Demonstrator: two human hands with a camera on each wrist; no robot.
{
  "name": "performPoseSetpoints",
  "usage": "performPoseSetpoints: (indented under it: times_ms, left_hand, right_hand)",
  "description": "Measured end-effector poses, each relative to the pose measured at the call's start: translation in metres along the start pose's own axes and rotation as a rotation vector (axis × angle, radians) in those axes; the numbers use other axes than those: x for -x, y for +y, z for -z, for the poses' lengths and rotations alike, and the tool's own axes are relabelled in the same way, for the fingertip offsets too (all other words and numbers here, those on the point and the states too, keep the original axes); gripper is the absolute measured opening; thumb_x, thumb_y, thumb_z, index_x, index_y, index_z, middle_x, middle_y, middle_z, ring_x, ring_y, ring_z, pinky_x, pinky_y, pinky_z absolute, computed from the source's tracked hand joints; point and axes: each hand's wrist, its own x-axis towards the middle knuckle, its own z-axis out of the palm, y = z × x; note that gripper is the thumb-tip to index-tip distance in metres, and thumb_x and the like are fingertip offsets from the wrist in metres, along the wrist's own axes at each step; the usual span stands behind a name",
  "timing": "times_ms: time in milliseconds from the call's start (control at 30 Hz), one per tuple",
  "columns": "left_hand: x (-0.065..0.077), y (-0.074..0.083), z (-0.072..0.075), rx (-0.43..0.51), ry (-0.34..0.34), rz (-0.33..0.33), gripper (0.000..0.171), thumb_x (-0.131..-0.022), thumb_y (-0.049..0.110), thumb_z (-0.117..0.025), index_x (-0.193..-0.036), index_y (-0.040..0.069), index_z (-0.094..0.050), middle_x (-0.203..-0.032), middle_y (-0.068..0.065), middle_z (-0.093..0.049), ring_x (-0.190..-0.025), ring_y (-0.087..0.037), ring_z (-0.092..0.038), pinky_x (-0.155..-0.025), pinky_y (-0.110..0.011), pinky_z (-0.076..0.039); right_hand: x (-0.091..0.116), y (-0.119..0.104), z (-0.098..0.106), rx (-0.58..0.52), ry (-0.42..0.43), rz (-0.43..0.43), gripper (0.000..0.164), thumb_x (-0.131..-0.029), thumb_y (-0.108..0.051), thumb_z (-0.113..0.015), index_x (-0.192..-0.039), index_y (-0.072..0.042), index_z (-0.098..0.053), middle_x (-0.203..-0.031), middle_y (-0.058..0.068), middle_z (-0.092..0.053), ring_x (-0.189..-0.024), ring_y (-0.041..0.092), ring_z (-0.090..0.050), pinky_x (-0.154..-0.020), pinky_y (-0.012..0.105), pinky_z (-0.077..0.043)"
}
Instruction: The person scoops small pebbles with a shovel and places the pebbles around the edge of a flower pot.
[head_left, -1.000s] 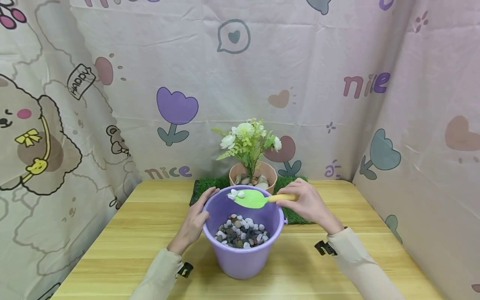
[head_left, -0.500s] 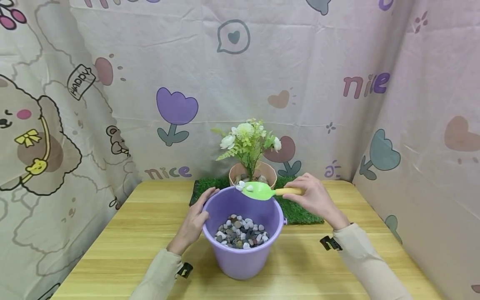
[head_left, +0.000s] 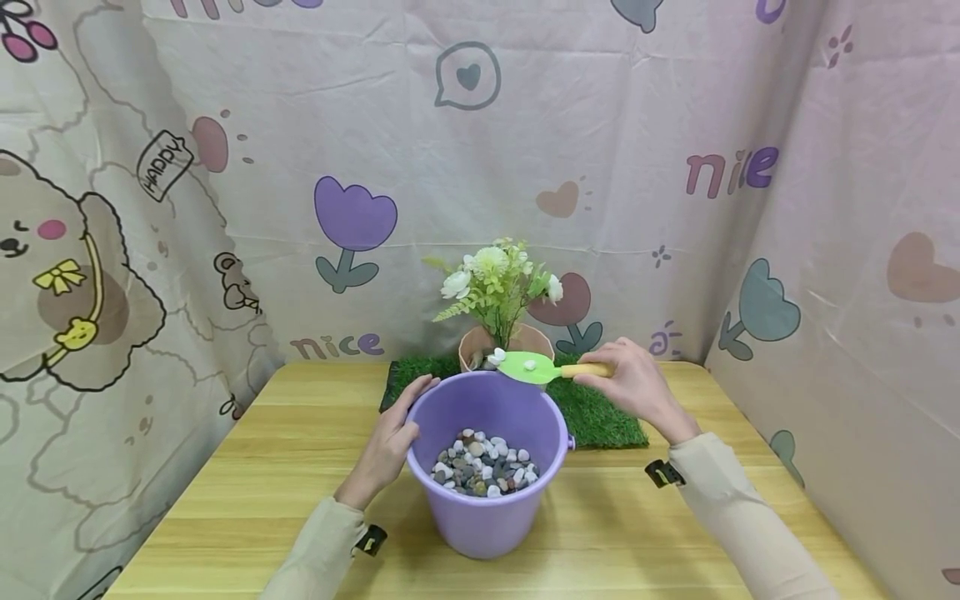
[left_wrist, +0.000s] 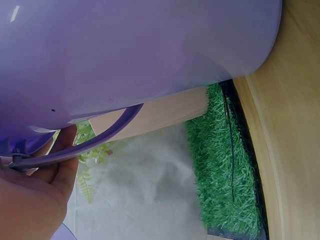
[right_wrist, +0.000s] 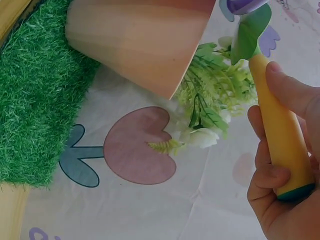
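My left hand (head_left: 386, 442) holds the rim of a purple bucket (head_left: 483, 525) at its left side. In the left wrist view its fingers (left_wrist: 65, 175) lie behind the bucket's handle (left_wrist: 95, 145). Grey, white and brown pebbles (head_left: 483, 462) cover the bucket's bottom. My right hand (head_left: 633, 379) grips the yellow handle of a small green trowel (head_left: 525, 367). The blade is above the bucket's far rim, its tip in front of the flowerpot (head_left: 536, 340). One white pebble (head_left: 530, 365) lies mid-blade, with more white at the tip.
White flowers with green leaves (head_left: 491, 283) stand in the peach flowerpot, stones at their base. The pot is on a green turf mat (head_left: 607, 421) behind the bucket. A wooden table (head_left: 300, 442) bears everything, with a printed cloth (head_left: 480, 150) hanging behind and at both sides.
My right hand has moved the trowel right and away, from over the bucket's opening to the far rim and pot. The pebbles on the blade have spread apart. My left hand stays put.
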Motion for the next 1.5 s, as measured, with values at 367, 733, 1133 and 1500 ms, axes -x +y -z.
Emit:
performPoseSetpoints:
  times_ms: [367, 733, 1133, 1500]
  left_hand:
    - [0.000, 0.000, 0.000, 0.002, -0.007, 0.004, 0.076, -0.078, -0.002, -0.040, -0.152, 0.018, -0.035, -0.150, -0.005, -0.048, -0.133, -0.027, -0.049, -0.106, -0.028, -0.040]
    - [0.001, 0.001, 0.000, 0.013, -0.009, 0.013, 0.076, -0.079, -0.001, -0.040, -0.151, 0.020, -0.035, -0.150, -0.004, -0.048, -0.133, -0.023, -0.049, -0.106, -0.024, -0.039]
    - [0.001, 0.001, 0.001, 0.003, -0.009, 0.017, 0.076, -0.079, -0.001, -0.040, -0.152, 0.019, -0.035, -0.150, -0.003, -0.047, -0.134, -0.024, -0.048, -0.107, -0.027, -0.039]
    - [0.000, 0.000, 0.001, 0.002, -0.008, 0.006, 0.076, -0.079, -0.002, -0.040, -0.152, 0.018, -0.035, -0.150, -0.005, -0.047, -0.134, -0.026, -0.049, -0.107, -0.029, -0.040]
  right_hand:
    - [-0.006, 0.004, -0.007, 0.015, -0.099, -0.123, 0.029, -0.078, -0.037, -0.079, -0.100, -0.018, -0.079, -0.085, -0.001, -0.071, -0.072, 0.014, -0.051, -0.066, 0.030, -0.037]
    - [-0.009, 0.002, -0.009, -0.060, -0.163, -0.181, 0.031, -0.082, -0.044, -0.074, -0.100, -0.019, -0.079, -0.087, 0.001, -0.073, -0.054, 0.012, -0.043, -0.048, 0.026, -0.033]
    - [-0.009, 0.000, -0.009, -0.084, -0.113, -0.203, 0.036, -0.080, -0.049, -0.075, -0.099, -0.018, -0.079, -0.084, 0.001, -0.074, -0.053, 0.012, -0.046, -0.049, 0.027, -0.035]
    - [-0.003, 0.003, -0.013, -0.087, -0.100, -0.201, 0.037, -0.083, -0.044, -0.073, -0.104, -0.014, -0.078, -0.084, 0.002, -0.071, -0.053, 0.012, -0.043, -0.049, 0.026, -0.033]
